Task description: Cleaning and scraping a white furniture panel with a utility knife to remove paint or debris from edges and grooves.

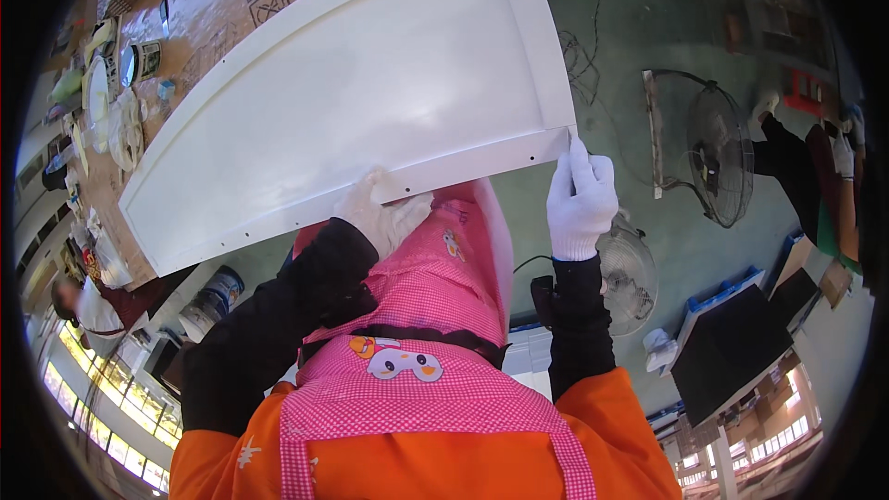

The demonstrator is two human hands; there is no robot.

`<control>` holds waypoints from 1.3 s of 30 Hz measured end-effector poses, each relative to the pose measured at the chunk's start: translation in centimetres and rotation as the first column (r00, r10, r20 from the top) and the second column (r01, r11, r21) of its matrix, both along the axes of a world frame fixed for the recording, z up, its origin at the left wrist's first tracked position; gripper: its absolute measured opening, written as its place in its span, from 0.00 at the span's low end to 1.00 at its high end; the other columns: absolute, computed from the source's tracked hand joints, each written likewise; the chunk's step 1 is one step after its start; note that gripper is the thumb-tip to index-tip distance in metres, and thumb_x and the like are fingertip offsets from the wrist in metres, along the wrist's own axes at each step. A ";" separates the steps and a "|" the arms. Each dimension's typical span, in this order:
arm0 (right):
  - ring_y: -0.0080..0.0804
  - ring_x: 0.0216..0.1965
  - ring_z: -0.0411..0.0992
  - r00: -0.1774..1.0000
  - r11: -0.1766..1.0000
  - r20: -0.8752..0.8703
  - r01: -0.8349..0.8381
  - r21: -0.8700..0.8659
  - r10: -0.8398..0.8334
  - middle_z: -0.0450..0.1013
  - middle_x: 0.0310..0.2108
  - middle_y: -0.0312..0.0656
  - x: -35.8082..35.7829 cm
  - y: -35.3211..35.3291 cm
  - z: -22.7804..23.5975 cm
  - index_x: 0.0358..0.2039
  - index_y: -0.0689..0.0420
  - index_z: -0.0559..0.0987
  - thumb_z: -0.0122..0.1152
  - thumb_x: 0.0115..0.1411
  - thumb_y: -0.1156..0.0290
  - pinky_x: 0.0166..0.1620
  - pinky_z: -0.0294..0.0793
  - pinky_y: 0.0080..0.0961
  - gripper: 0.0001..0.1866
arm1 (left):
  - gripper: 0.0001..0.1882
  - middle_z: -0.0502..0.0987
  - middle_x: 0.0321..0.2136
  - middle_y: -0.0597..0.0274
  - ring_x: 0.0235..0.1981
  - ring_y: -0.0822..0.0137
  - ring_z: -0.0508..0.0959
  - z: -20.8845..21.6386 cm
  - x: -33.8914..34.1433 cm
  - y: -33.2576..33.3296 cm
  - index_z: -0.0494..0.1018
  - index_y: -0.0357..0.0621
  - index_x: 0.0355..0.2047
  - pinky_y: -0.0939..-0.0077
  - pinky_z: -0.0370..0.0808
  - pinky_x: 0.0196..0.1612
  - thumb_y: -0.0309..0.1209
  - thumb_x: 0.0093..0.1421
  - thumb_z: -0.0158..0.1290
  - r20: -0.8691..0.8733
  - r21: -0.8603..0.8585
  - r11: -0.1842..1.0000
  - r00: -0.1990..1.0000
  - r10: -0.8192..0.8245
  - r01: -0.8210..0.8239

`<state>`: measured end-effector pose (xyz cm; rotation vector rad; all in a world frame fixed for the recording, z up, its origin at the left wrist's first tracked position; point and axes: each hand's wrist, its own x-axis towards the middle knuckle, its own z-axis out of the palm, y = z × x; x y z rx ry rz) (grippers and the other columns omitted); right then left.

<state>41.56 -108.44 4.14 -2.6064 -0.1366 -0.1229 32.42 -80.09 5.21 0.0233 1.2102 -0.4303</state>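
A large white framed panel (361, 74) with one curved side lies on the table, its near edge toward my body. Small dark holes dot its rim. My left hand (381, 213), in a white glove, rests against that near edge with its fingers stretched out and its thumb side over the rim. At the panel's near right corner is my right hand (582, 199), also gloved in white. Its fingers are closed in a pinch, the tip touching the corner. Whatever it pinches is hidden or too small to make out.
The table (199, 0) has a printed brown covering; a tin (141, 63) and plastic bags (125, 130) stand at its left. Two fans, one large (720, 153) and one lower (627, 278), are right. A bucket (211, 301) stands left. People are at both sides; a cable (579, 60) crosses the floor.
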 end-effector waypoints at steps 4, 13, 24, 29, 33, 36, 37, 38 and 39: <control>0.35 0.20 0.69 0.992 0.990 0.070 -0.114 0.081 0.109 0.67 0.26 0.38 -0.7 0.1 -0.3 0.53 0.54 0.83 0.67 0.57 0.77 0.25 0.69 0.32 0.21 | 0.33 0.66 0.62 0.40 0.61 0.44 0.72 -0.6 -0.1 -0.4 0.58 0.35 0.66 0.52 0.78 0.57 0.51 0.74 0.40 -0.066 0.015 1.000 0.998 0.011 -0.010; 0.35 0.21 0.69 0.996 0.995 -0.072 -0.048 0.083 0.054 0.67 0.26 0.39 0.2 -0.1 0.7 0.51 0.53 0.83 0.67 0.58 0.77 0.26 0.69 0.31 0.19 | 0.35 0.63 0.64 0.39 0.63 0.45 0.69 -0.2 -0.1 -0.3 0.56 0.35 0.68 0.54 0.77 0.59 0.52 0.73 0.39 -0.028 0.022 1.000 1.000 0.000 0.001; 0.30 0.20 0.67 0.990 0.995 -0.139 -0.003 0.097 0.016 0.66 0.25 0.38 0.3 0.2 1.3 0.54 0.52 0.83 0.66 0.58 0.79 0.25 0.67 0.29 0.22 | 0.32 0.65 0.64 0.45 0.62 0.47 0.70 -2.9 -2.0 0.4 0.60 0.38 0.66 0.53 0.76 0.57 0.51 0.73 0.39 -0.103 -0.342 0.885 0.949 0.298 -0.315; 0.31 0.19 0.67 0.993 0.998 -0.120 0.015 0.068 -0.007 0.65 0.25 0.38 0.4 0.4 1.1 0.54 0.54 0.83 0.66 0.58 0.79 0.25 0.66 0.30 0.22 | 0.32 0.64 0.64 0.44 0.63 0.48 0.69 -1.3 -0.4 -0.5 0.60 0.38 0.66 0.52 0.76 0.58 0.51 0.73 0.39 -0.210 -0.411 0.824 0.920 0.330 -0.390; 0.32 0.20 0.67 0.992 0.998 -0.126 0.012 0.058 -0.005 0.66 0.26 0.39 0.4 0.7 1.4 0.54 0.54 0.82 0.65 0.58 0.79 0.25 0.66 0.31 0.22 | 0.32 0.68 0.61 0.43 0.60 0.46 0.73 0.6 1.0 -1.1 0.61 0.38 0.64 0.54 0.81 0.51 0.51 0.72 0.41 -0.107 0.081 0.997 0.994 0.009 -0.001; 0.34 0.20 0.68 0.989 0.999 -0.147 0.005 0.049 0.002 0.66 0.26 0.39 0.6 1.3 2.0 0.54 0.55 0.82 0.65 0.58 0.78 0.25 0.67 0.32 0.21 | 0.32 0.69 0.61 0.43 0.60 0.45 0.73 0.0 0.6 -0.9 0.61 0.38 0.64 0.53 0.81 0.52 0.51 0.71 0.41 -0.091 0.047 0.997 0.994 0.062 -0.058; 0.34 0.20 0.68 0.989 0.999 -0.148 0.006 0.049 0.001 0.66 0.26 0.39 0.3 1.6 1.9 0.54 0.55 0.82 0.65 0.58 0.78 0.25 0.67 0.32 0.21 | 0.32 0.69 0.61 0.43 0.60 0.45 0.73 -0.1 0.5 -0.8 0.61 0.38 0.64 0.53 0.81 0.52 0.51 0.71 0.41 -0.092 0.047 0.997 0.994 0.061 -0.057; 0.34 0.20 0.68 0.994 0.999 -0.113 -0.005 0.036 0.009 0.66 0.26 0.39 -0.1 2.0 1.6 0.53 0.55 0.82 0.65 0.58 0.78 0.25 0.68 0.32 0.21 | 0.32 0.69 0.61 0.43 0.60 0.45 0.73 -0.2 0.6 -0.9 0.61 0.38 0.64 0.53 0.81 0.52 0.51 0.71 0.41 -0.089 0.051 0.997 0.994 0.058 -0.054; 0.35 0.20 0.68 0.997 1.000 -0.079 -0.016 0.023 0.018 0.65 0.26 0.39 -0.3 2.1 1.4 0.53 0.55 0.82 0.65 0.58 0.78 0.25 0.68 0.33 0.21 | 0.32 0.69 0.61 0.43 0.60 0.44 0.73 -0.3 0.7 -1.0 0.61 0.39 0.64 0.52 0.81 0.52 0.51 0.71 0.41 -0.087 0.056 0.997 0.995 0.055 -0.050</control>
